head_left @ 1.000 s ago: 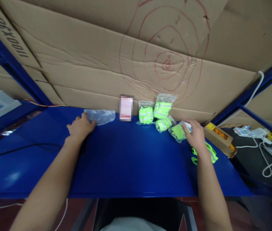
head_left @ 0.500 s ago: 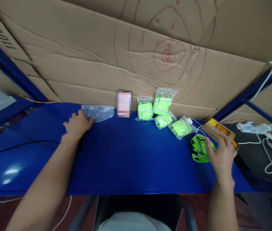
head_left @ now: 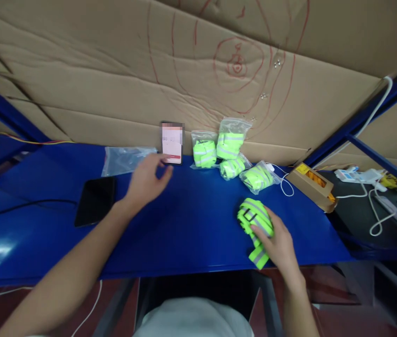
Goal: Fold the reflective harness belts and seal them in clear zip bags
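Observation:
My right hand (head_left: 277, 241) grips a rolled neon-yellow reflective strap (head_left: 256, 217) with grey stripes and a black buckle; a loose end hangs from it. My left hand (head_left: 149, 180) holds nothing, with thumb and fingers apart. Its fingertips are at the lower left of a lit phone (head_left: 172, 150) leaning upright on the cardboard; whether they touch it I cannot tell. Partly behind that hand lies a flat clear plastic bag (head_left: 121, 160). Several zip bags of folded neon straps, among them an upright zip bag (head_left: 231, 142), stand right of the phone.
A dark tablet (head_left: 95, 201) lies beside my left forearm on the blue table (head_left: 191, 243). An open-windowed cardboard box (head_left: 312, 187) with orange contents sits at the right edge. White cables and a power strip (head_left: 360, 175) are beyond it. A cardboard wall (head_left: 96, 93) closes the back.
My left hand has moved right, from the flat plastic bag to the phone. My right hand has taken hold of the loose strap and brought it left, away from the cardboard box.

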Demonstrator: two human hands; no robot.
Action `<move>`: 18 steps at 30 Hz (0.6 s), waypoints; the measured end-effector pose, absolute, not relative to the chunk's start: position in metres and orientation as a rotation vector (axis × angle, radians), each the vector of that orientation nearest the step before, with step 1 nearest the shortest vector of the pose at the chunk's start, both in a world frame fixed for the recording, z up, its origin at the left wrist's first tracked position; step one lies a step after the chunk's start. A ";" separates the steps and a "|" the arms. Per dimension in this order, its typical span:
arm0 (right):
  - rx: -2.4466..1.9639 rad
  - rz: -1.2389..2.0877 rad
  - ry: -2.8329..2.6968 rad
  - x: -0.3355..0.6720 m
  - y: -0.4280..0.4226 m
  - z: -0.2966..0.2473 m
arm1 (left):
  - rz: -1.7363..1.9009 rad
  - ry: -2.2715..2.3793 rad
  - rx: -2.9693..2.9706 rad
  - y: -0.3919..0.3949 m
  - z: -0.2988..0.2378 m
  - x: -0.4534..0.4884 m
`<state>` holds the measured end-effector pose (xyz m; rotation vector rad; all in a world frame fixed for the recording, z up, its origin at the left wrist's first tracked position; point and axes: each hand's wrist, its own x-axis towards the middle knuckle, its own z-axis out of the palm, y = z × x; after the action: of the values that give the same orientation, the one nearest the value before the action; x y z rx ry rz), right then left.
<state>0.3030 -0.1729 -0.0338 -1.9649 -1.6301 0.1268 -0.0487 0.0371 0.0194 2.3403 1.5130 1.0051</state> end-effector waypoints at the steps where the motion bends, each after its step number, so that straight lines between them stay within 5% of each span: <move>1: -1.932 0.158 -1.691 0.288 -0.170 -0.031 | 0.920 1.264 2.332 0.025 0.016 -0.036; 5: -1.750 0.289 -1.946 0.247 -0.134 -0.014 | 0.514 0.611 2.383 -0.015 -0.009 0.001; 18: -1.154 0.634 -2.134 0.231 -0.044 -0.027 | 0.482 0.857 2.591 -0.002 -0.025 -0.001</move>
<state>0.2309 -0.0441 -0.0273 -1.1538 -2.1341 0.6336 -0.0007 -0.0023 -0.0246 2.5913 0.8570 0.4817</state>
